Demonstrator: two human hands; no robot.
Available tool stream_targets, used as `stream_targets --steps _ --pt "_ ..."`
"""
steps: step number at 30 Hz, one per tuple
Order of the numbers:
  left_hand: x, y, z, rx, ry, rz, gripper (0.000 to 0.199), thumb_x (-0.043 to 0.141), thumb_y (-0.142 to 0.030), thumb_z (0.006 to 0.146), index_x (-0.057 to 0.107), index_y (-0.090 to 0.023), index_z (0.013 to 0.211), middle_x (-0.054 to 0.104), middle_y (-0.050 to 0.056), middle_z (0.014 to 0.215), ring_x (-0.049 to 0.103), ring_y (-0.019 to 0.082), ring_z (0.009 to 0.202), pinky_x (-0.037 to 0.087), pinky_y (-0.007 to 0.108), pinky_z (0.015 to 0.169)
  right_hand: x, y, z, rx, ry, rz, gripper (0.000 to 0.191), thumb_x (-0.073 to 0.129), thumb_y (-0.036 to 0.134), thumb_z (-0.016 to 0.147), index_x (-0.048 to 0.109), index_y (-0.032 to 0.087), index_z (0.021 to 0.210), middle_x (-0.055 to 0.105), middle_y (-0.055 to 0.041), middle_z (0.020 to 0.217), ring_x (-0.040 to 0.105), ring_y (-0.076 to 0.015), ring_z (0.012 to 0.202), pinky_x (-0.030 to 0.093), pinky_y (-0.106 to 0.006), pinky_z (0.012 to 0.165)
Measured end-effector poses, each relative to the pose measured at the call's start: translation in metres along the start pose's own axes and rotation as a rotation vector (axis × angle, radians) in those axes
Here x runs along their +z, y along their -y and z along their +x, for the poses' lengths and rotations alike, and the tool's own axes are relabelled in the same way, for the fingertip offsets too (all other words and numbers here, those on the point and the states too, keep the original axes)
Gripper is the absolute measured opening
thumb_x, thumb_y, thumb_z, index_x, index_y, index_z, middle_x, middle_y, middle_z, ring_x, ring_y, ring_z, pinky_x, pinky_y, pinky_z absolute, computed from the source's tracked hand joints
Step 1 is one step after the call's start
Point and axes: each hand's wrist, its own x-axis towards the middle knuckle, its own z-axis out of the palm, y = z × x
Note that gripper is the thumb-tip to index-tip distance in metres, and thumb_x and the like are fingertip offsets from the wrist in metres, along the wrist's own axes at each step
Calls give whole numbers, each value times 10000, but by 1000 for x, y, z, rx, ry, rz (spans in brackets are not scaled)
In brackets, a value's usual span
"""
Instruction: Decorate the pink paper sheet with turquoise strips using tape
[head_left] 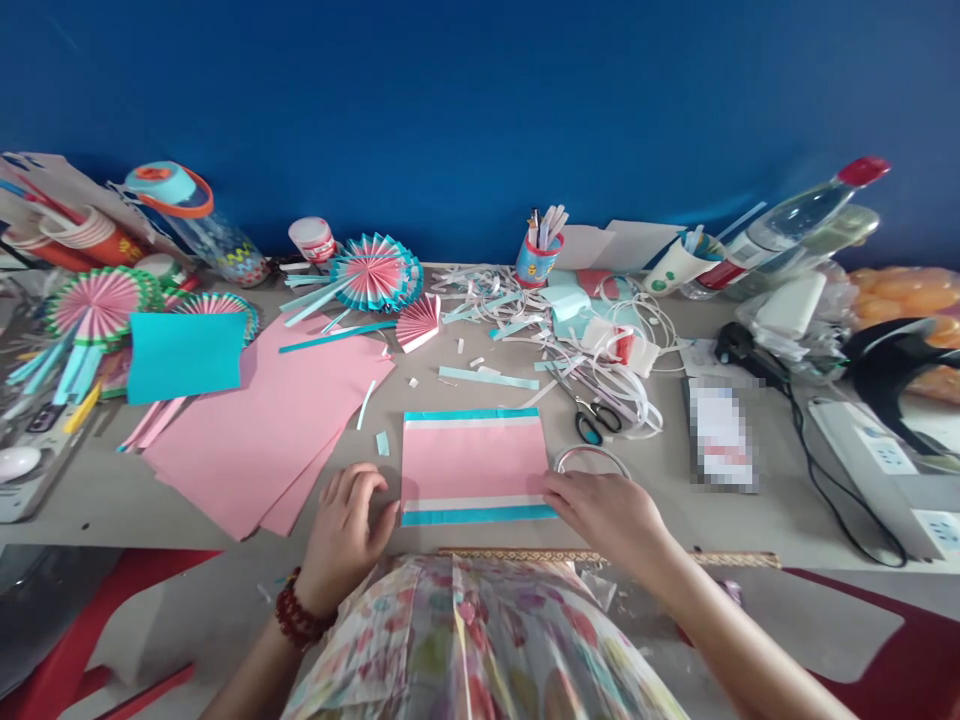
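Observation:
A pink paper sheet (472, 460) with white and blue bands along its far and near edges lies flat on the table in front of me. At its left edge rests my left hand (356, 515), fingers loosely bent and thumb apart, with nothing seen in it. My right hand (611, 510) has its fingertips closed together on the sheet's right edge; the palm side is hidden. Just beyond that hand a tape-like ring (592, 450) is partly covered by it. Black-handled scissors (596, 415) lie past the sheet's far right corner.
Large pink sheets (262, 430) and a teal sheet (187, 355) lie left. Folded paper rosettes (375, 272) and paper scraps (487, 376) spread behind. A pen cup (538, 262) and bottle (795, 225) stand by the blue wall. At right are a phone (724, 435) and black cable (814, 480).

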Motion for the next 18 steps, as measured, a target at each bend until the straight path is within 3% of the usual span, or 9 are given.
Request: stream_targets --steps 4,9,13,15,18 --pt "-10 -3 8 160 -20 -122 187 467 -148 928 537 -185 1098 607 107 1110 567 242 1064 457 430 958 -3 2 0 17 8 -5 205 431 276 996 625 275 1062 734 -9 893 691 -181 765 281 -249 520" --pt "-11 -29 39 584 249 -198 377 396 -106 951 520 -176 1300 600 104 1289 529 216 1215 459 370 1035 -8 4 -1 12 2 -1 201 425 276 995 625 258 1000 729 -11 880 690 -184 772 281 -250 522" --pt "18 -59 71 897 303 -163 324 398 -167 990 561 -153 1268 653 101 1223 567 201 1175 500 348 996 -9 5 -1 11 8 -10 204 427 281 992 626 239 984 730 -28 893 690 -193 780 319 -250 543" --pt "39 -70 82 998 275 -145 262 423 -202 1005 614 -163 1179 679 78 1172 582 189 1155 509 335 986 -9 7 -1 24 9 -8 210 425 289 994 629 243 1008 731 -32 899 691 -195 780 335 -247 551" --pt "68 -77 88 1167 217 -108 262 418 -171 1004 625 -122 1159 662 79 1228 556 180 1211 437 319 1087 -9 9 -1 46 4 3 202 438 289 989 634 252 1022 733 -34 907 695 -199 794 357 -244 566"
